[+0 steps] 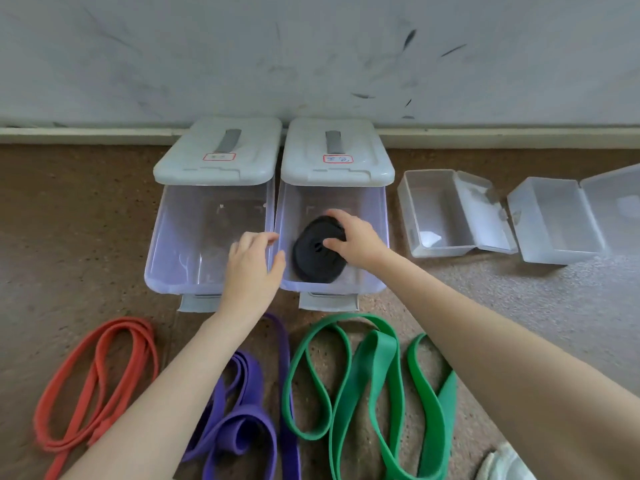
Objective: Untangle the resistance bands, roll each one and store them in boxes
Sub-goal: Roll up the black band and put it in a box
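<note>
Nearest, on the floor: red band (100, 379), purple band (242, 403), green band (367, 386), all unrolled. Beyond, left hand (254, 268) relaxed, fingers loose over the rims between two clear boxes. Right hand (353, 240) gripping the rolled black band (313, 258) inside the right box (381, 209).

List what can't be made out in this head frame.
- Labels on the two box lids: too small and blurred to read.
- Black rolled band: far edge covered by the right hand, grip partly hidden.
- Purple band: middle hidden under the left forearm.
- Red band and green band: cut off by the bottom edge.
- Pale object, bottom right: cropped, unidentifiable.
</note>
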`<state>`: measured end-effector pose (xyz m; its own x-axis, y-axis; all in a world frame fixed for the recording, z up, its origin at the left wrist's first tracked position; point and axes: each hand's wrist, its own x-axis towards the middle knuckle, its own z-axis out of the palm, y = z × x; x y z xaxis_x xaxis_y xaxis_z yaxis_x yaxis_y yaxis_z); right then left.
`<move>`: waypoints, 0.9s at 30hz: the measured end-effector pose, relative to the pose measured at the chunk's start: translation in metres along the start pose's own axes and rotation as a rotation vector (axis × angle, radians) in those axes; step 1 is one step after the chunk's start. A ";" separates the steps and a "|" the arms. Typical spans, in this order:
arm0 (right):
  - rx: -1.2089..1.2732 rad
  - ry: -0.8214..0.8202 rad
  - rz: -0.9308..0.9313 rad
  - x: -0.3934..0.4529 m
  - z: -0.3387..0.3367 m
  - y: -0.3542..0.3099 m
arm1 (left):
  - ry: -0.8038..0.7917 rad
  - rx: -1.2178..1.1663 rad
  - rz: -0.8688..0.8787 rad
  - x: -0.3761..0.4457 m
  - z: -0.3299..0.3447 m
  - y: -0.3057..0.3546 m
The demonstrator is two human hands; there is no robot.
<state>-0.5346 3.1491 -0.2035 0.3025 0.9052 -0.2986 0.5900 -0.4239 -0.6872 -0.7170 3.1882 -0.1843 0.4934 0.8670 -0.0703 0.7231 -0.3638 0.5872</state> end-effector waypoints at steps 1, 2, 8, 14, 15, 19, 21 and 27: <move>-0.063 -0.050 -0.051 0.007 0.005 0.002 | 0.005 0.028 0.028 0.002 0.001 -0.002; -0.112 -0.092 -0.088 0.013 0.010 0.004 | 0.011 0.050 0.056 0.003 0.002 -0.004; -0.678 -0.122 -0.052 0.024 0.017 0.026 | 0.051 0.101 0.125 -0.002 0.010 -0.007; -0.352 -0.111 -0.023 0.023 0.015 0.024 | 0.118 0.203 0.172 -0.008 0.015 -0.002; -0.282 -0.099 -0.018 0.021 0.016 0.024 | 0.124 0.204 0.164 -0.008 0.016 -0.002; -0.266 -0.043 0.005 0.017 0.015 0.019 | 0.129 0.186 0.137 -0.008 0.019 0.001; -0.295 -0.022 0.031 0.016 0.013 0.014 | 0.121 0.175 0.129 -0.008 0.018 0.000; -0.340 0.030 -0.007 -0.018 -0.013 -0.006 | 0.114 0.129 0.137 -0.024 0.009 0.008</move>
<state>-0.5341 3.1355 -0.1853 0.3164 0.9091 -0.2711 0.8067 -0.4082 -0.4273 -0.7192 3.1615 -0.1848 0.5391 0.8364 0.0987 0.7124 -0.5153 0.4764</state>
